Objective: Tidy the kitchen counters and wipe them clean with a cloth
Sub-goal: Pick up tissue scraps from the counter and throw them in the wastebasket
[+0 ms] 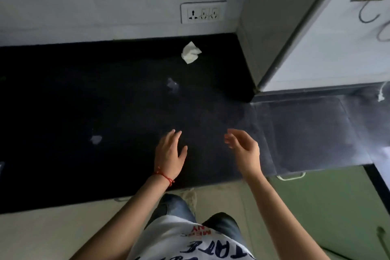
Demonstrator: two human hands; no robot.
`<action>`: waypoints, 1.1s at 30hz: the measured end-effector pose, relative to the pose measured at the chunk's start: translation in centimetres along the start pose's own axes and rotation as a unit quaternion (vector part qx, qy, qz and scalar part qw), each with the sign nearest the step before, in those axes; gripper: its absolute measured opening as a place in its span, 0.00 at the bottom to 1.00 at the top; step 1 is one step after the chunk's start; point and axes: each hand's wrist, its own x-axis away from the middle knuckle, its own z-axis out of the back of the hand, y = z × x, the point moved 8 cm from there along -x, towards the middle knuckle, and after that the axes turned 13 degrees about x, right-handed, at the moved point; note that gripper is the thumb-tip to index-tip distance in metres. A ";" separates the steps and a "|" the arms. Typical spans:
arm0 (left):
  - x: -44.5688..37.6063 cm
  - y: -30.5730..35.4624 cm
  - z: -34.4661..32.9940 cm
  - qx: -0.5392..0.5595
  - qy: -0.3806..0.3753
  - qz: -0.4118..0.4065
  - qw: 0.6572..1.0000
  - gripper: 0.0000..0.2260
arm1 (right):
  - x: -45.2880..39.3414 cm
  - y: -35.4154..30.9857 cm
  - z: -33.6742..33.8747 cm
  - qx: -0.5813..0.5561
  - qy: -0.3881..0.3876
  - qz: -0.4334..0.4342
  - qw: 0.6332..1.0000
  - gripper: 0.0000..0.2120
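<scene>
Bench: a black stone bench (63, 101) ran along the wall and turned to the right past a pillar, where its top looked paler and glossy.
Cloth: a crumpled white cloth (190, 53) lay on the bench near the back wall, just below the socket plate and well apart from both hands.
Left hand: the left hand (169, 155) was over the front part of the bench, palm down, its fingers (173, 137) straight and close together, thumb out to the side, holding nothing; whether it touched the surface could not be told.
Wrist: a red thread band (163, 176) circled the left wrist.
Right hand: the right hand (244, 151) was beside the left, turned on edge with the palm facing left, its fingers loosely bent and spread, holding nothing.
Marks: two pale smudges showed on the dark top, one (96, 139) left of the left hand, another (172, 85) between the hands and the cloth.
Wall: a white socket plate (203, 12) sat on the pale wall above the bench.
Pillar: a grey pillar (272, 27) stood at the inner corner to the right of the cloth.
Cabinets: green cabinet doors (329, 207) with a pale handle (292, 176) sat below the right stretch of bench.
Person: a white printed shirt (190, 245) and dark trousers showed at the lower edge, above a light floor.
</scene>
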 end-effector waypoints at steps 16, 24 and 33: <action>-2.9 -4.1 -2.6 -0.183 -0.029 0.048 0.982 0.23 | -23.4 -13.8 -10.9 0.213 -0.050 0.148 0.965 0.18; -2.9 -4.1 -2.4 -0.188 -0.010 0.041 0.981 0.24 | -29.2 -15.2 -17.1 0.295 -0.093 0.240 0.920 0.23; -3.0 -4.0 -2.5 -0.191 0.005 0.022 0.981 0.24 | -29.2 -12.9 -18.2 0.489 -0.076 0.295 0.817 0.17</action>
